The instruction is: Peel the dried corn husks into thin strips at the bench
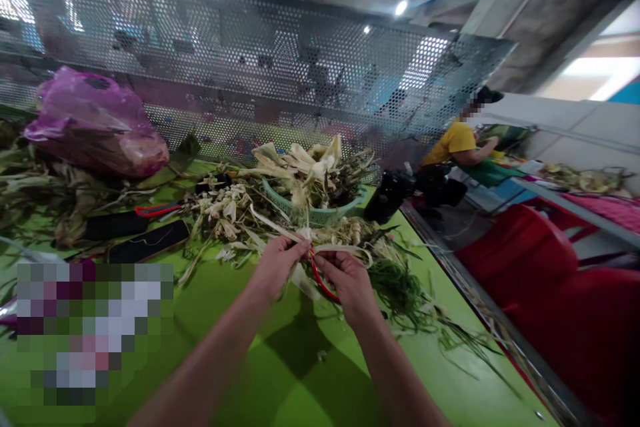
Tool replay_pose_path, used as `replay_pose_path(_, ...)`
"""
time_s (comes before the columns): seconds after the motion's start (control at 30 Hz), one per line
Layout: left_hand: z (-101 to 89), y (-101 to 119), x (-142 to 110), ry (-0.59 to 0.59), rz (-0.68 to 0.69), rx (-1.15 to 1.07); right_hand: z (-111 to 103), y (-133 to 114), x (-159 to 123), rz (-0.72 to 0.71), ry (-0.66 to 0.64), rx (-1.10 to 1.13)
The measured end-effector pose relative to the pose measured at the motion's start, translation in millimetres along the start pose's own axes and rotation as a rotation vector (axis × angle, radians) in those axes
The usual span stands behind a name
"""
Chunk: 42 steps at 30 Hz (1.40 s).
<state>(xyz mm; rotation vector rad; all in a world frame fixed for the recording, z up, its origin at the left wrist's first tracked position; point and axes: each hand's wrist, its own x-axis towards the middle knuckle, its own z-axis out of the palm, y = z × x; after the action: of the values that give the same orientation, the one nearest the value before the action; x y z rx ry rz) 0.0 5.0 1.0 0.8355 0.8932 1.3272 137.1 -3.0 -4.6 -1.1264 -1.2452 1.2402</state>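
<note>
Above the green table, my left hand (278, 263) pinches a pale dried-husk strip (273, 223) against the end of a thin red curved band (320, 280). My right hand (347, 275) is closed beside it, with the fingers on the red band and on another pale strip that loops over them (357, 251). The fingertips of both hands nearly meet where strips and band cross. Just beyond them stands a light-green plastic basket (327, 215), heaped with dried husks (305, 170). Green string-like fibres (400, 290) lie right of my right hand.
To the left lie red-handled scissors (159, 209), dark flat pieces (150, 242) and a purple plastic bag (100, 120). A black object (390, 195) stands right of the basket. A perforated metal screen (240, 60) backs the table. Red chairs (520, 253) and a person in yellow (457, 140) are at right.
</note>
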Motion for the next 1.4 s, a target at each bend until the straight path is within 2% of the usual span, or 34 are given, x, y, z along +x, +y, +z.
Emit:
replay_pose_path(0.13,-0.7,1,-1,-0.002,-0.043,-0.049,-2,0,-1,-0.038,0.020,-0.046)
replay_pose_path(0.4,-3.6,8,-2,-0.141,-0.012,0.157,-9,5,4,-0.139,0.074,-0.059)
replay_pose_path(0.6,-3.8,1,1,-0.219,0.049,0.345,-11,8,3,-0.147,0.085,-0.066)
replay_pose_path(0.77,-5.1,-2,2,-0.240,0.114,0.419,-12,7,4,-0.095,0.138,-0.009)
replay_pose_path(0.97,-7.2,-5,2,-0.326,0.177,0.495,-13,-1,3,0.032,0.064,0.044)
replay_pose_path(1.17,-5.6,-10,1,-0.388,0.112,0.595,-14,2,4,-0.056,0.091,0.041)
replay_pose_path(1.33,-2.7,-11,-2,-0.447,0.058,0.544,-13,5,6,-0.110,0.081,0.016)
replay_pose_path(1.4,-3.0,-11,-1,-0.417,0.066,0.534,-14,4,7,-0.118,0.082,-0.023)
